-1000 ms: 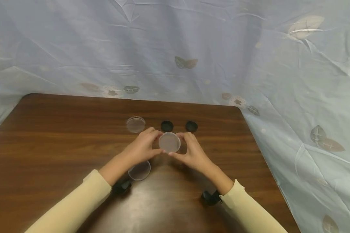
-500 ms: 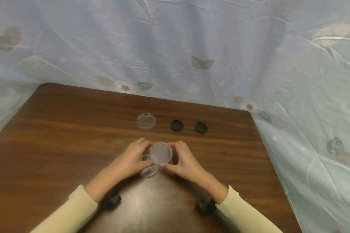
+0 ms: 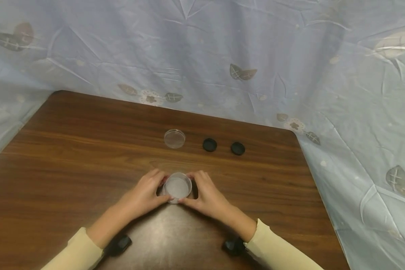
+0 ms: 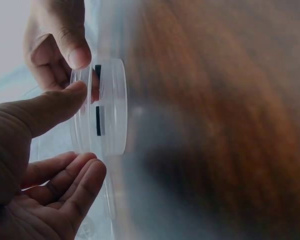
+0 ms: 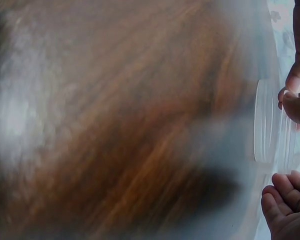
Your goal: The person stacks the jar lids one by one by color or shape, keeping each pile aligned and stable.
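Between both hands is a round clear petri dish [image 3: 177,186], its rim pinched from either side. My left hand [image 3: 145,195] grips the left side, thumb in front and fingers behind. On the opposite side my right hand [image 3: 207,197] does the same. Directly below, a second clear dish [image 4: 117,107] stands on the table, largely covered by the held one in the head view. The left wrist view shows a narrow gap between the held dish's wall [image 4: 82,127] and the lower dish. Both thumb tips nearly meet at the near edge.
Farther back on the wooden table [image 3: 87,150] lies another clear petri dish [image 3: 174,138]. To its right are two small black round shallow pieces [image 3: 209,145], side by side. A patterned pale curtain [image 3: 202,56] hangs behind and beside the table.
Both hands have carried the held petri dish left and nearer to the person, lowering it over the dish on the table. The head view has shifted too.
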A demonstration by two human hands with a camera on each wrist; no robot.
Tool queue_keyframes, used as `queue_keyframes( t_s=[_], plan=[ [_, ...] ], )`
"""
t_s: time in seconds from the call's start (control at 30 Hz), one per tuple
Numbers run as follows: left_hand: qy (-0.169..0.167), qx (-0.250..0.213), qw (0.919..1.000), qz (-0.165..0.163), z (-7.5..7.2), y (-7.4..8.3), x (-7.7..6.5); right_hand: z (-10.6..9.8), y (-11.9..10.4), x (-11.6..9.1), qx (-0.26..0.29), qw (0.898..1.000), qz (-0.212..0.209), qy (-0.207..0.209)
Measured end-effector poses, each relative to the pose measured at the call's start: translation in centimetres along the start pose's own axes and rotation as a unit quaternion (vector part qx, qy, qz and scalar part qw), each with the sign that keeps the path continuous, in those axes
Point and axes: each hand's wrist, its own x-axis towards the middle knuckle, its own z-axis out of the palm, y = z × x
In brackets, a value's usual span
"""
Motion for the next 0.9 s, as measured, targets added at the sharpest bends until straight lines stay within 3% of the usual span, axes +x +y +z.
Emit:
queue_keyframes(
  t_s=[0.17,0.53,0.9],
  plan=[
    [0.005,0.006,1.0,-0.004,0.1,-0.2,-0.5,0.4,-0.2,0.1,-0.003,1.0,0.004,-0.007],
    [-0.02,0.011,0.9991,-0.036,0.1,-0.4,-0.8,0.9,-0.3,0.1,-0.025,1.0,-0.002,-0.014],
    [-0.018,0.001,0.9992,-0.035,0.4,-0.7,-0.7,1.2,-0.1,0.1,-0.029,0.999,0.008,-0.016]
  ],
)
